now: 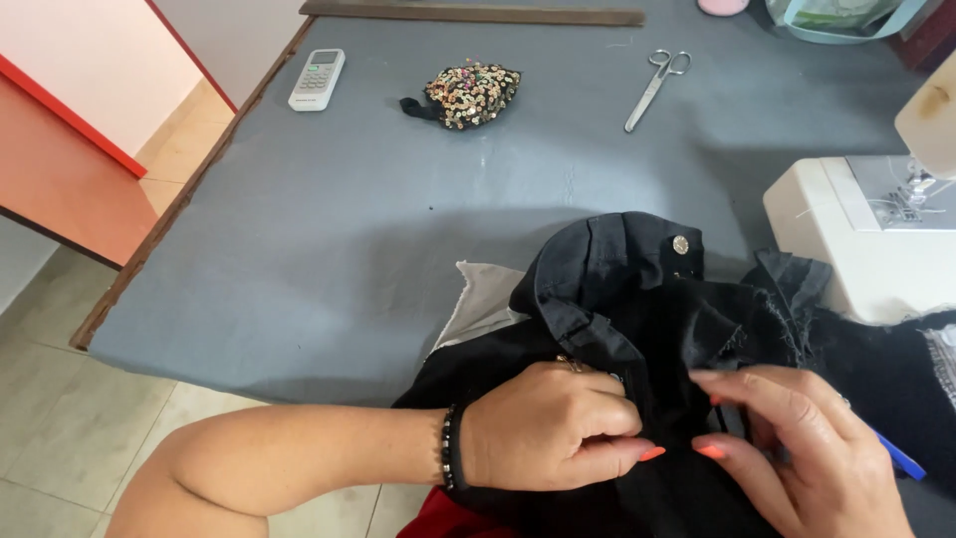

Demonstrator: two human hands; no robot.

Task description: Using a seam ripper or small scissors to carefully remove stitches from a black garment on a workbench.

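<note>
Black denim garment (637, 329), pinched between two hands at near table edge.

Left hand (543, 428): curled into a loose fist, thumb and forefinger pressed together on a fold of the black cloth; beaded black bracelet (448, 448) at the wrist. Right hand (797, 448): just beside the left, fingertips nearly meeting it, thumb and fingers nipping the same fold; thin blue object (901, 456) under the fingers, kind not clear. Above the grip: waistband with round metal button (680, 244); white lining (478, 299) showing to the upper left. Right of the grip: white sewing machine (866, 239), touched by the garment. Well beyond the grip, on grey cloth-covered table (349, 229): sequinned multicoloured fabric bundle (468, 95), silver steel scissors (655, 88), white remote control (317, 79).
</note>
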